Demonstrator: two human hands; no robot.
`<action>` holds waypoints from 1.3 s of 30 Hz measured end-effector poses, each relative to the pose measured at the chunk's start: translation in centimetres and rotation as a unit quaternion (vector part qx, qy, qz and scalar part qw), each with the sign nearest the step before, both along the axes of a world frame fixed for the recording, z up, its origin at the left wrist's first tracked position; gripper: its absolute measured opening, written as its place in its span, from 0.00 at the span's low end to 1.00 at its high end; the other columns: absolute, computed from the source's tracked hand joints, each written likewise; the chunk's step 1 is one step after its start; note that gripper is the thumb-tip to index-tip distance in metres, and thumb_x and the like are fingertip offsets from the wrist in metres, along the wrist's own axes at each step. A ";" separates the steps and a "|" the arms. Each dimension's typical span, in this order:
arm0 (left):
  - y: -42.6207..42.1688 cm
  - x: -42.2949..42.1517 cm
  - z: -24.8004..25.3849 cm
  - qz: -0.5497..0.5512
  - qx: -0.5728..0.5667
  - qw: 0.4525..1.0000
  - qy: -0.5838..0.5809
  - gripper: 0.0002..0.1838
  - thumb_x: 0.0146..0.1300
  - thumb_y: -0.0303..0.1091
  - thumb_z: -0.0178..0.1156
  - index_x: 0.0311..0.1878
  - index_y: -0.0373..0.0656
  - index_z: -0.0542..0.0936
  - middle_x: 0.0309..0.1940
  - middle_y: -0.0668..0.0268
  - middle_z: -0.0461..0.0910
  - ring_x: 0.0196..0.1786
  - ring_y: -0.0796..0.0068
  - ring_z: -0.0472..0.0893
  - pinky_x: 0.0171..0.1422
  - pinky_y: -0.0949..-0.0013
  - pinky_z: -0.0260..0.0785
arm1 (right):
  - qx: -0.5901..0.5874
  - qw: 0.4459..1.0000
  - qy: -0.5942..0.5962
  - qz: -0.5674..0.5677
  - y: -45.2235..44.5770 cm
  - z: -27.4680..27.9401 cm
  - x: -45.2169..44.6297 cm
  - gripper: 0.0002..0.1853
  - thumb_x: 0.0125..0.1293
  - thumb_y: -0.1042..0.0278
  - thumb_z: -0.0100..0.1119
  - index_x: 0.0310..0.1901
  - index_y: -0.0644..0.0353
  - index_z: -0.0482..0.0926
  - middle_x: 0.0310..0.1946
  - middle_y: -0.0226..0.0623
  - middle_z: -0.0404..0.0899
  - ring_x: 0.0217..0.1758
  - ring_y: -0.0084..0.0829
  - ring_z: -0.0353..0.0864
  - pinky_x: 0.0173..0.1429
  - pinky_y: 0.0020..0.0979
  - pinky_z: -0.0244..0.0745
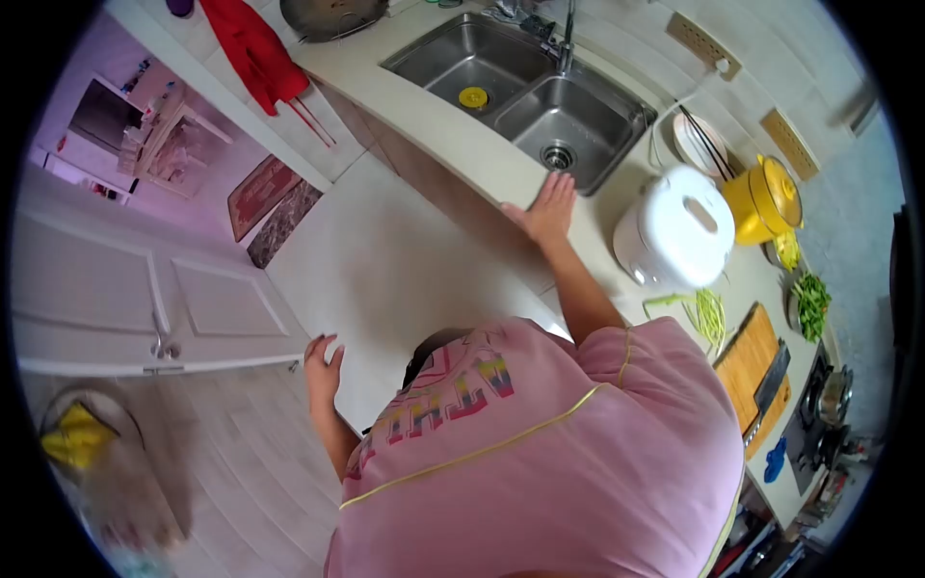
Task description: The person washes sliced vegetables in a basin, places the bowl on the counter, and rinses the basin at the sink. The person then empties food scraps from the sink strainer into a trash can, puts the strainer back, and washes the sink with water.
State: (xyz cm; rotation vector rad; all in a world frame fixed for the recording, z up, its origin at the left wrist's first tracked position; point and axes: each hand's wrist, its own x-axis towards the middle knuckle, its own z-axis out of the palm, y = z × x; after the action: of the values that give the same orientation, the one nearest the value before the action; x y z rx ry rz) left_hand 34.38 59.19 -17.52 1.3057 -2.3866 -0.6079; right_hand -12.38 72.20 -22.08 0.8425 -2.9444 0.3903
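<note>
The lower centre of the frame is filled by a pink shirt point(540, 462), on which coloured letters are printed. Beyond it, a pale tiled floor point(356, 241) is seen at the centre. The right half is crossed by a light table point(443, 130), running from the upper centre to the lower right. The left edge is taken up by a white door point(145, 299). A double-basin steel sink point(525, 99) is set into the table at the upper centre. A white rounded appliance point(665, 231) is stood right of the sink. A wooden board point(747, 361) is placed at the right, with a dark-bladed knife point(771, 378) laid across it. A red cloth point(252, 58) is hung at the upper left, and a yellow lidded pot point(756, 202) is seen just beside the appliance.

The right hand point(547, 207) is held flat, palm down, thumb spread, by the sink's near corner; whether the table is touched cannot be told. The left hand point(323, 371) is held over the floor at centre left, fingers loosely parted, with nothing seen gripped. Pale green stalks point(710, 323) are heaped below the appliance. A yellow disc point(473, 97) is seen in the left basin.
</note>
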 end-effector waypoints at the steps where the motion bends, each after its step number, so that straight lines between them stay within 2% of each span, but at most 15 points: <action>1: -2.3 0.9 -0.7 0.009 0.011 1.000 0.001 0.14 0.51 0.31 0.60 0.42 0.41 0.76 0.45 0.53 0.73 0.51 0.56 0.71 0.54 0.62 0.63 | 0.015 1.000 -0.008 0.017 -2.8 0.7 0.2 0.62 0.41 0.23 0.47 0.63 0.71 0.39 0.65 0.58 0.36 0.70 0.47 0.33 0.70 0.41 0.29; 6: -9.9 -1.1 0.7 0.087 0.066 0.994 -0.008 0.13 0.51 0.30 0.60 0.42 0.41 0.77 0.45 0.53 0.74 0.50 0.55 0.72 0.54 0.62 0.63 | -0.029 0.999 -0.019 0.014 -17.2 0.4 -1.6 0.60 0.43 0.24 0.46 0.63 0.72 0.39 0.65 0.58 0.36 0.70 0.47 0.32 0.69 0.41 0.28; 11: -20.2 -3.1 0.4 0.054 0.078 0.993 -0.066 0.14 0.52 0.32 0.60 0.43 0.42 0.76 0.45 0.55 0.73 0.51 0.56 0.71 0.55 0.62 0.62 | -0.064 0.996 -0.001 -0.060 -30.4 -0.7 -6.1 0.56 0.48 0.27 0.43 0.63 0.72 0.41 0.65 0.58 0.39 0.70 0.47 0.35 0.69 0.41 0.28; 12: -23.1 -3.1 -0.7 0.047 0.083 0.993 -0.064 0.14 0.51 0.32 0.60 0.43 0.42 0.76 0.45 0.55 0.73 0.50 0.56 0.71 0.55 0.62 0.63 | -0.052 0.996 -0.009 -0.077 -32.8 -0.8 -7.4 0.51 0.53 0.33 0.43 0.62 0.74 0.42 0.64 0.59 0.41 0.69 0.47 0.37 0.69 0.42 0.33; 15: -32.6 -3.3 -2.5 -0.024 0.036 0.997 -0.060 0.14 0.50 0.30 0.61 0.42 0.42 0.76 0.43 0.55 0.74 0.49 0.57 0.71 0.54 0.62 0.63 | -0.161 0.977 -0.056 -0.126 -39.8 -4.5 -14.1 0.43 0.57 0.38 0.40 0.62 0.70 0.49 0.63 0.54 0.50 0.68 0.47 0.44 0.67 0.41 0.45; 19: -45.7 -6.2 0.5 -0.067 0.009 0.994 -0.081 0.13 0.52 0.30 0.60 0.43 0.42 0.76 0.45 0.54 0.73 0.50 0.56 0.71 0.54 0.61 0.62 | -0.166 0.957 -0.235 -0.022 -38.7 -5.2 -23.4 0.25 0.64 0.56 0.39 0.60 0.60 0.58 0.60 0.51 0.58 0.67 0.48 0.46 0.64 0.44 0.53; 21: -51.2 -7.5 2.4 -0.074 0.022 0.994 -0.077 0.14 0.53 0.31 0.58 0.44 0.40 0.75 0.45 0.53 0.72 0.50 0.55 0.71 0.53 0.61 0.63 | -0.184 0.974 -0.090 0.096 -35.6 -6.8 -21.5 0.25 0.65 0.59 0.39 0.61 0.60 0.55 0.62 0.52 0.52 0.68 0.49 0.43 0.66 0.44 0.49; 24: -57.0 -11.1 4.8 -0.117 0.046 0.986 -0.105 0.14 0.53 0.32 0.57 0.44 0.40 0.75 0.45 0.53 0.72 0.49 0.53 0.70 0.52 0.60 0.63 | -0.047 0.976 -0.028 0.213 -30.7 1.6 -10.4 0.28 0.63 0.57 0.41 0.62 0.60 0.53 0.64 0.51 0.45 0.67 0.51 0.43 0.68 0.44 0.43; 27: -61.7 -14.0 3.2 -0.184 0.022 0.975 -0.120 0.14 0.52 0.31 0.57 0.44 0.40 0.75 0.44 0.52 0.72 0.48 0.52 0.71 0.51 0.60 0.63 | 0.108 0.938 -0.074 0.321 -30.1 3.8 -5.6 0.31 0.61 0.57 0.46 0.64 0.53 0.50 0.67 0.42 0.42 0.69 0.44 0.39 0.70 0.43 0.38; 29: -63.8 -15.5 1.0 -0.217 0.012 0.969 -0.119 0.14 0.52 0.31 0.57 0.43 0.39 0.75 0.43 0.51 0.73 0.47 0.51 0.71 0.51 0.59 0.62 | 0.158 0.909 -0.098 0.374 -31.5 3.8 -4.7 0.32 0.60 0.56 0.48 0.65 0.49 0.49 0.67 0.36 0.41 0.70 0.40 0.39 0.70 0.42 0.36; 31: -63.7 -18.6 1.6 -0.232 0.047 0.967 -0.098 0.14 0.51 0.31 0.57 0.43 0.39 0.75 0.43 0.51 0.73 0.48 0.52 0.70 0.52 0.58 0.62 | 0.135 0.897 -0.085 0.413 -34.4 3.3 -5.5 0.34 0.59 0.57 0.50 0.65 0.47 0.47 0.68 0.32 0.40 0.70 0.37 0.38 0.71 0.41 0.35; 32: -64.0 -19.7 1.5 -0.250 0.060 0.962 -0.093 0.14 0.51 0.31 0.58 0.43 0.39 0.74 0.43 0.51 0.73 0.48 0.52 0.70 0.53 0.58 0.62 | 0.112 0.894 -0.056 0.431 -36.5 2.6 -6.9 0.32 0.59 0.55 0.50 0.64 0.48 0.51 0.67 0.32 0.44 0.70 0.36 0.39 0.71 0.40 0.37; 34: -65.4 -20.4 0.3 -0.272 0.054 0.956 -0.093 0.15 0.51 0.30 0.58 0.43 0.38 0.74 0.43 0.52 0.72 0.49 0.52 0.70 0.54 0.59 0.61 | 0.013 0.956 -0.060 0.287 -38.3 -0.1 -12.5 0.27 0.61 0.59 0.45 0.62 0.51 0.56 0.65 0.37 0.50 0.69 0.38 0.43 0.70 0.41 0.37; 36: -66.3 -20.4 1.0 -0.283 0.026 0.955 -0.089 0.15 0.51 0.30 0.58 0.43 0.38 0.74 0.43 0.52 0.73 0.49 0.53 0.70 0.54 0.59 0.60 | 0.202 0.979 -0.011 0.038 -39.7 0.4 -18.6 0.26 0.60 0.59 0.46 0.61 0.52 0.58 0.62 0.38 0.56 0.67 0.39 0.49 0.68 0.39 0.45; 39: -68.7 -20.6 1.7 -0.250 -0.025 0.964 -0.087 0.15 0.51 0.30 0.58 0.43 0.39 0.74 0.43 0.53 0.73 0.50 0.54 0.70 0.56 0.60 0.60 | 0.067 0.991 0.035 0.114 -44.0 1.5 -19.2 0.27 0.59 0.59 0.46 0.60 0.55 0.58 0.61 0.39 0.58 0.65 0.40 0.53 0.67 0.39 0.46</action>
State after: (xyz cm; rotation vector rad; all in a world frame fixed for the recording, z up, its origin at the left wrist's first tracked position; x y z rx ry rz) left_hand 13.79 -9.52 -15.83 0.7539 -2.8810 -0.5756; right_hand -31.63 28.24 -20.57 1.1898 -2.8433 0.1711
